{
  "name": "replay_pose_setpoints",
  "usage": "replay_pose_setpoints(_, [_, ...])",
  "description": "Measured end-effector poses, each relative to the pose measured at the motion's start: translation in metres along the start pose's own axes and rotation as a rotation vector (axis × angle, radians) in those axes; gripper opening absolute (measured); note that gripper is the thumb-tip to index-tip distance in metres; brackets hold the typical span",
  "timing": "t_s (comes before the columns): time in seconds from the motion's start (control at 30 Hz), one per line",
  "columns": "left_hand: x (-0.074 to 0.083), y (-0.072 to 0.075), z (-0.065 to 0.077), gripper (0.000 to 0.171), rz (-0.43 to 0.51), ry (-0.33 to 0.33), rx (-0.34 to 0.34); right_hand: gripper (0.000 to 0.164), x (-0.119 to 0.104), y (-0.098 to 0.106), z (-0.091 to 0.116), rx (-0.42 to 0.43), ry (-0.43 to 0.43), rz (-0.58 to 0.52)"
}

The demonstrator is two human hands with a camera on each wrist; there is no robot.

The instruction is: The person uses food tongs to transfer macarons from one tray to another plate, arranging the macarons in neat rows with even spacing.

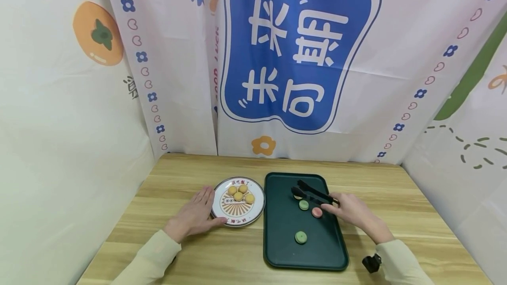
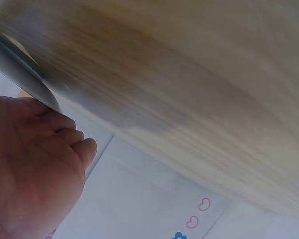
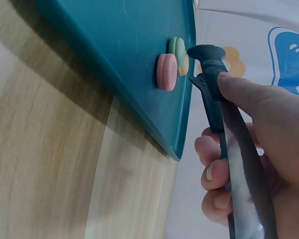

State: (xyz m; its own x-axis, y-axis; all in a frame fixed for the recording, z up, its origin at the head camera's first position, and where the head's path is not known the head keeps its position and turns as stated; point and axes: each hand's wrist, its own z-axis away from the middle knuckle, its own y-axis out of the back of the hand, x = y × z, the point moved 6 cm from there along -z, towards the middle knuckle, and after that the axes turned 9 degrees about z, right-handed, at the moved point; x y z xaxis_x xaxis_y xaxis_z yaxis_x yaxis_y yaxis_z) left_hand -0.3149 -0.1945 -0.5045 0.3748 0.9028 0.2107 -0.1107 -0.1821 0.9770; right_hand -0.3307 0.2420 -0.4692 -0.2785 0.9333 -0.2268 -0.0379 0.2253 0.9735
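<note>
In the head view my left hand rests against the left rim of a white plate, its fingers straight. Several yellow macarons lie on the plate's upper part. My right hand grips black tongs, their tips spread above the dark green tray. Below the tongs a yellow macaron is partly hidden. Near it lie a green macaron and a pink macaron; another green macaron sits lower on the tray. In the right wrist view the tongs hang over the tray's edge.
The plate and tray stand side by side on a wooden table. A printed curtain hangs behind the table, with pale walls at both sides. A small black object is by the right sleeve.
</note>
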Motion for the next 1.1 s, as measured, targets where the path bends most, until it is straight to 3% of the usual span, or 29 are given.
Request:
replay_pose_setpoints(0.57, [-0.0003, -0.0003, 0.0001, 0.110, -0.005, 0.010, -0.011, 0.046, -0.0006, -0.0067, -0.0026, -0.033, 0.011, 0.024])
replay_pose_setpoints(0.83, [-0.0009, -0.0004, 0.0001, 0.110, -0.004, 0.014, -0.010, 0.038, -0.0013, -0.0092, -0.0037, -0.021, 0.039, 0.025])
replay_pose_setpoints(1.1, [-0.0004, -0.0010, -0.0008, 0.111, -0.007, 0.011, -0.002, 0.047, -0.0024, -0.0083, -0.0037, -0.008, 0.044, 0.004])
